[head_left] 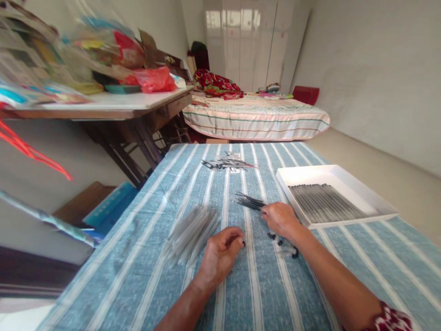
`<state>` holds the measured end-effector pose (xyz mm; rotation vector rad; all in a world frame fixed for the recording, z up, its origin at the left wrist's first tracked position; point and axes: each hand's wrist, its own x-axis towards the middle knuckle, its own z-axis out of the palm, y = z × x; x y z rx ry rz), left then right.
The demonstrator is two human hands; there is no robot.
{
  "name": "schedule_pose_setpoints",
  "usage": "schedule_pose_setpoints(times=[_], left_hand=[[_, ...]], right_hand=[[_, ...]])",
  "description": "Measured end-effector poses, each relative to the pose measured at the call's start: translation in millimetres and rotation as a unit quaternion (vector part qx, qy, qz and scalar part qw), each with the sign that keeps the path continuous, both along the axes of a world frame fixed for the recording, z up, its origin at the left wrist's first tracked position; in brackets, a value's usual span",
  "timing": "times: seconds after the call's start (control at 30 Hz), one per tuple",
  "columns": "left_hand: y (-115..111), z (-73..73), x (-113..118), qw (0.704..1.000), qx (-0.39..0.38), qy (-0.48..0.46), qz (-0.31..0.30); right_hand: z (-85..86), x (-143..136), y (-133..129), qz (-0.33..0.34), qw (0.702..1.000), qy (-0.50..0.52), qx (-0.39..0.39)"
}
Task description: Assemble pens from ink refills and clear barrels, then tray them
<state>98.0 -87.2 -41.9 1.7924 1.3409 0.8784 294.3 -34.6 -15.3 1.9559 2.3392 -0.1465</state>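
Note:
My left hand (222, 253) is closed in a pinch, and a small black piece (243, 242) shows at its fingertips. Just left of it lies a pile of translucent grey tubes (195, 232), somewhat blurred. My right hand (279, 218) has its fingers together on the near end of a bundle of thin black rods (251, 201); how many it grips is hidden. Below that hand, several small black caps (279, 242) with clear parts lie on the cloth. More thin dark pieces (227, 163) are heaped farther back.
A white shallow box (365, 184) at the right holds a row of grey tubes (327, 202). Blue striped cloth (138, 262) covers the table. A cluttered side table (151, 99) stands at the left, and a bed (258, 117) is behind.

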Motion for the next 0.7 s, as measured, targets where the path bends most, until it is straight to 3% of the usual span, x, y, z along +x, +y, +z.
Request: schedule_pose_setpoints(times=[0.13,0.23,0.3,0.5,0.7], left_hand=[[5,11.1,-11,0.97,0.118,0.194,0.082],[9,20.4,-21,0.912,0.117,0.373,0.124],[10,23.6,-24,0.88,0.093,0.45,0.118],[13,22.8,-24,0.857,0.041,0.506,0.093],[11,19.7,-22,0.847,0.076,0.519,0.089]], right_hand=[[-6.6,-8,2,-0.008,1.0,-0.019,0.003],[-8.2,-9,3,-0.007,1.0,-0.025,0.008],[-7.9,-10,2,-0.009,1.0,-0.026,0.009],[-5.7,-11,3,-0.017,1.0,-0.022,-0.008],[-4.2,-10,3,-0.007,1.0,-0.015,-0.012]])
